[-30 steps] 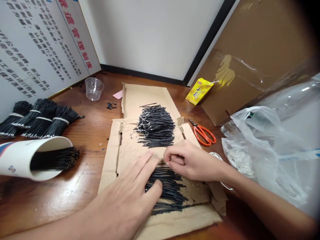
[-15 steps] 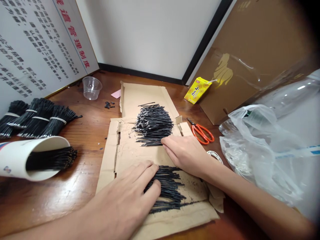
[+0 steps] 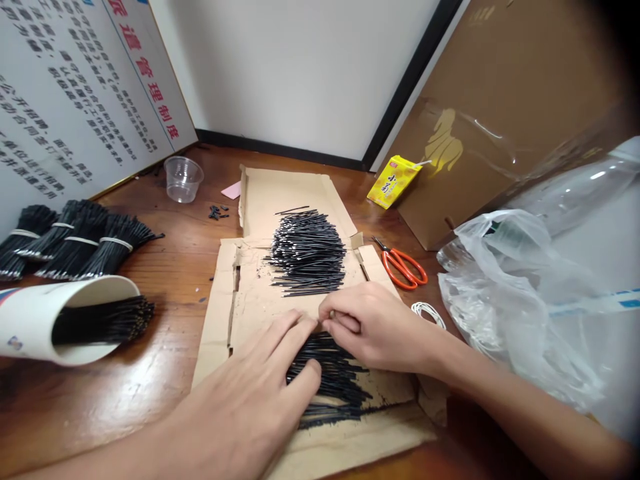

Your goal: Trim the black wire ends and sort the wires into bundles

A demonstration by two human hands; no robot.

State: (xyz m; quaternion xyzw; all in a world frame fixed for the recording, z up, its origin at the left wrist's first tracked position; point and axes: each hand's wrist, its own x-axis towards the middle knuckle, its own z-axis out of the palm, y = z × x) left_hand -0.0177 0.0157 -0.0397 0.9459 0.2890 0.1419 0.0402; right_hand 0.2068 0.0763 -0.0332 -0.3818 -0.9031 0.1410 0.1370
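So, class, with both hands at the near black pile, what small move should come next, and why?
Perhaps the right hand should ease one strand off the far edge of the near pile: the hand's fingers are curled there, and the left hand covers the pile's left end, likely steadying it. Whether the fingers already pinch a strand is hidden.

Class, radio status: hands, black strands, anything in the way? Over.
Left hand open over near strands. Right hand curled closed beside it, anything held hidden. Far strands piled on cardboard. Orange-handled scissors beside cardboard, not between hands.
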